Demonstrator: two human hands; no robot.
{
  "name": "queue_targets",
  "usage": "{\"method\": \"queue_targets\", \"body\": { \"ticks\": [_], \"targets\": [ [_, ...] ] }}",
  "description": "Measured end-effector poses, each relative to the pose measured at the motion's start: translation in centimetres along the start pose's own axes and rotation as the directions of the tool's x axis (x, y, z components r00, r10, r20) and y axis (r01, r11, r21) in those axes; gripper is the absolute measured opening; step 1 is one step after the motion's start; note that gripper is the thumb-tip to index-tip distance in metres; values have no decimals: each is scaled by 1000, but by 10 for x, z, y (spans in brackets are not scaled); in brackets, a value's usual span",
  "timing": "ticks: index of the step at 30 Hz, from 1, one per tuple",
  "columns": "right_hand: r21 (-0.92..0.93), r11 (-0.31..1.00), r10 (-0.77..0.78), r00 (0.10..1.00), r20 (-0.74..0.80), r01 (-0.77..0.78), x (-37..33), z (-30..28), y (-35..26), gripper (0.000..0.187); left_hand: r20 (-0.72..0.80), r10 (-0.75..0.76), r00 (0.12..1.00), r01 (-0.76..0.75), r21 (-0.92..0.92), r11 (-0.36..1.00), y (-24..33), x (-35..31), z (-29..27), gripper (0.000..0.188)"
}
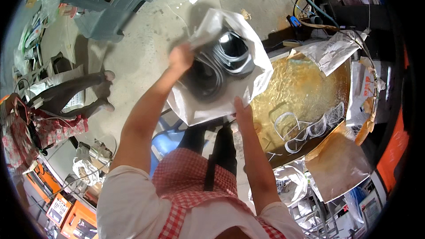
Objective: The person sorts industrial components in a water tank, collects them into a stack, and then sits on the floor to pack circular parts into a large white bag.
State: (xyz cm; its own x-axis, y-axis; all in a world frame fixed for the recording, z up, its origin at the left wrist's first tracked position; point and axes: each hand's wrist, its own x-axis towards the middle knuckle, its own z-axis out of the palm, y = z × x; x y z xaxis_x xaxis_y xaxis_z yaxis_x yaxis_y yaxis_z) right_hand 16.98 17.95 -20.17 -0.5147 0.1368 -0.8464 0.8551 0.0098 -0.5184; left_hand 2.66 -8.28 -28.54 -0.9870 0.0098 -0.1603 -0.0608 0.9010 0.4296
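Both hands hold a white sack (pixel 212 111) in front of me, its mouth spread wide. My left hand (pixel 180 57) is closed on the sack's left rim and somewhat blurred. At the near right edge, my right hand (pixel 242 109) grips the rim, its fingers partly hidden. Inside the sack lie coiled bands, grey and dark: one coil (pixel 207 77) on the left, another (pixel 232 53) on the right with a shiny inner face. What they are made of I cannot tell.
To the right stands a tank of yellowish liquid (pixel 292 84) with pale looped strips (pixel 305 128) in it. A blue plastic stool (pixel 166 139) is by my legs, a grey plastic stool (pixel 106 6) at far left. Another person (pixel 57 102) sits on the left.
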Motion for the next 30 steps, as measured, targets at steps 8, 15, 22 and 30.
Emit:
{"method": "queue_targets", "body": {
  "ticks": [8, 15, 22, 30],
  "targets": [
    [-163, 950, -256, 962, 93, 268, -19, -56, 47, 36, -285, 191, 939, -223, -84, 971, 48, -40, -100, 43],
    [-549, 833, -75, 997, 13, 70, -81, -170, 152, 35, 218, -181, 959, 264, -453, 851, 41, -171, -138, 37],
    [-451, 892, 5, 1000, 22, 5, -131, -214, 110, 33, 132, -43, 990, 110, -556, 824, 132, -245, -172, 33],
    [-323, 904, -253, 960, 124, 280, -153, -274, 137, 19, 150, 408, 900, -257, -574, 778, 244, -347, -160, 37]
  ]
}}
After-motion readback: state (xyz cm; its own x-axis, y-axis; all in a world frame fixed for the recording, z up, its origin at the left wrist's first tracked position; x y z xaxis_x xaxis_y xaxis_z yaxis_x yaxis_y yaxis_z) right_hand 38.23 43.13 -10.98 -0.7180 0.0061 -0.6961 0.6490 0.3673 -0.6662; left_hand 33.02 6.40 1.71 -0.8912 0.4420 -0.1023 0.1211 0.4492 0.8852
